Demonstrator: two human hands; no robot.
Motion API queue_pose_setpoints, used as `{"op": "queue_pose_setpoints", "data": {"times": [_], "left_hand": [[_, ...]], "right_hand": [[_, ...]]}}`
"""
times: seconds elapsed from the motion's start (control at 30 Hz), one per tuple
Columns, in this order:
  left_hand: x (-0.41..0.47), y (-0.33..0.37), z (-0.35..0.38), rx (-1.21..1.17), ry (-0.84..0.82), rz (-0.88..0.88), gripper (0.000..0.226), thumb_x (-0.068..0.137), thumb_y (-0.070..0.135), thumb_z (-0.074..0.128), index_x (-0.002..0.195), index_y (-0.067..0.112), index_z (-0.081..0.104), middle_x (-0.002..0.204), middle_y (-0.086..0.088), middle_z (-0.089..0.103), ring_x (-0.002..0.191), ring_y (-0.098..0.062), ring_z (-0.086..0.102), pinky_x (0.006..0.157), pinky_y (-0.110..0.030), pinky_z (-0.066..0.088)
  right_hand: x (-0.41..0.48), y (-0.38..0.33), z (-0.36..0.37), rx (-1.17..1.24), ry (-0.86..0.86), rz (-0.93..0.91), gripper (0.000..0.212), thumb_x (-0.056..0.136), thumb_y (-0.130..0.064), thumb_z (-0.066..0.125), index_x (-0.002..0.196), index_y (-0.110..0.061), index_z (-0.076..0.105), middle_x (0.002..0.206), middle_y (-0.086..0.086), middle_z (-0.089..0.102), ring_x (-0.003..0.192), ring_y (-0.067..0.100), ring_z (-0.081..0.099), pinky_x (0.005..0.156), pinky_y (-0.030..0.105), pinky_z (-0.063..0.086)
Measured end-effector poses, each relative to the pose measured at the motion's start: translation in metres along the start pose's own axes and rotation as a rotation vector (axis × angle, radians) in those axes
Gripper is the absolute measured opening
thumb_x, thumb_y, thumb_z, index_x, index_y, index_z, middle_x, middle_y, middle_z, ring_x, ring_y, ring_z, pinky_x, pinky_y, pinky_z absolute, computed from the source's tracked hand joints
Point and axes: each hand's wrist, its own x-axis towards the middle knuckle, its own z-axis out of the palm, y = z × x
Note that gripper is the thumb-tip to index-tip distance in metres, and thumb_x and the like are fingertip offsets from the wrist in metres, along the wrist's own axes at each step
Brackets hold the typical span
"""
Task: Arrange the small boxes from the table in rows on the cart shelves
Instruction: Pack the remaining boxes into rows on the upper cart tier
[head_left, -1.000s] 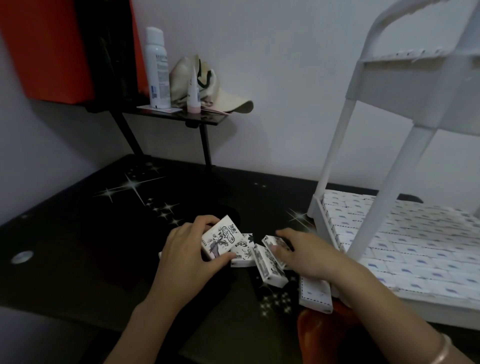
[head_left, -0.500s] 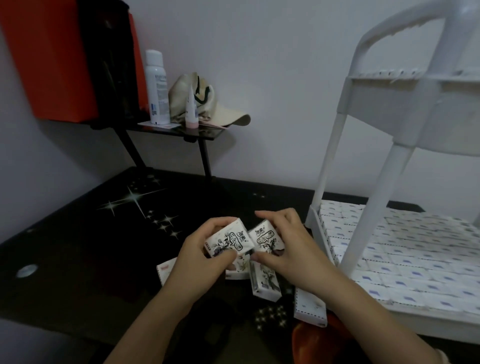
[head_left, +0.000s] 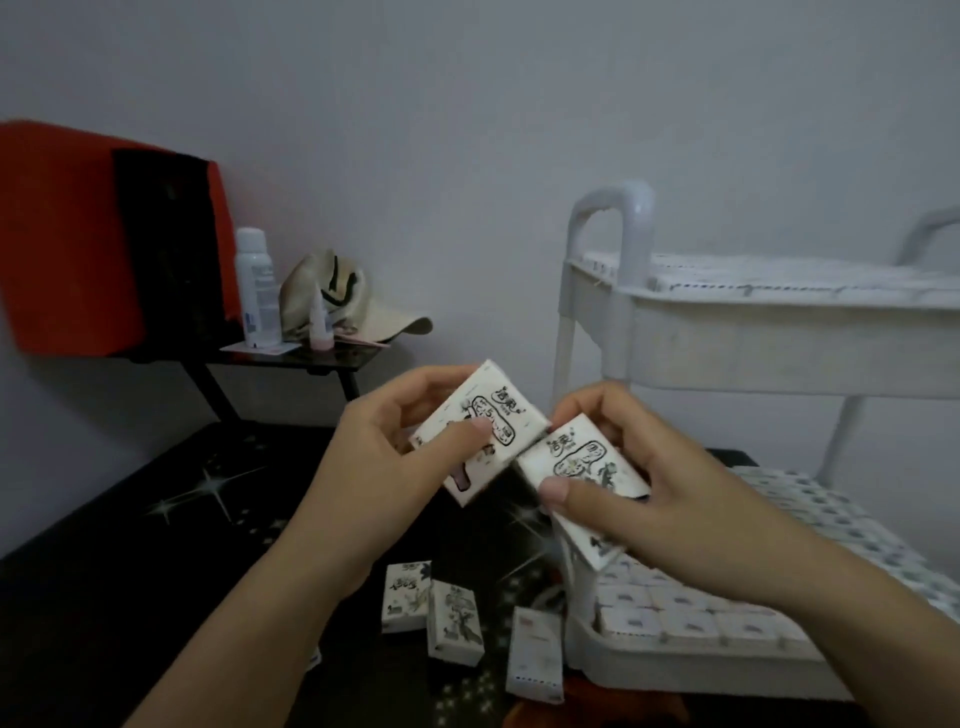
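While left hand (head_left: 410, 462) holds it, box (head_left: 483, 431) tilts diagonally.

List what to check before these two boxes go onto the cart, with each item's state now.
1. Grip of the left hand on the left-hand box: ok, thumb on the printed face, fingers behind.
2. Grip of the right hand on the right-hand box: ok, thumb at its near edge.
3. Held boxes apart: not ok, their corners meet.
4. Free slot on the lower shelf: cannot tell; the visible part is packed in rows.
5. Room on the top shelf: cannot tell from this angle.
6. Table cleared: not ok, at least three loose boxes lie there.
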Motion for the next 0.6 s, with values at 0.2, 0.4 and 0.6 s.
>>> {"op": "queue_pose_setpoints", "data": {"times": [0.2,0.4,0.6], "left_hand": [[0.01,0.049,0.063,-0.044,-0.136,0.131,0.028,0.069,0.027,0.079,0.096,0.027,0.07,0.094,0.002,0.076,0.078,-0.019,0.074,0.062,-0.025,0.058],[0.052,0.092,0.141,0.02,-0.197,0.209,0.031,0.07,0.02,0.078,0.096,0.021,0.062,0.083,0.006,0.076,0.071,-0.014,0.074,0.06,-0.025,0.058],[0.133,0.141,0.204,0.236,-0.209,0.255,0.024,0.078,0.019,0.076,0.096,0.026,0.061,0.077,0.009,0.075,0.064,-0.003,0.07,0.057,-0.027,0.059]], "right_hand": [[-0.04,-0.022,-0.068,-0.067,0.117,0.011,0.016,0.082,-0.05,0.066,0.093,-0.038,0.062,0.084,-0.005,0.07,0.065,0.005,0.064,0.053,0.018,0.048],[-0.065,-0.028,-0.138,-0.288,0.17,0.084,0.024,0.086,-0.032,0.066,0.109,-0.028,0.063,0.101,-0.009,0.072,0.087,0.006,0.069,0.073,0.026,0.057],[-0.065,-0.046,-0.216,-0.236,0.206,0.187,0.033,0.069,-0.04,0.072,0.095,-0.021,0.064,0.084,-0.001,0.075,0.071,0.008,0.069,0.056,0.015,0.049]]}}
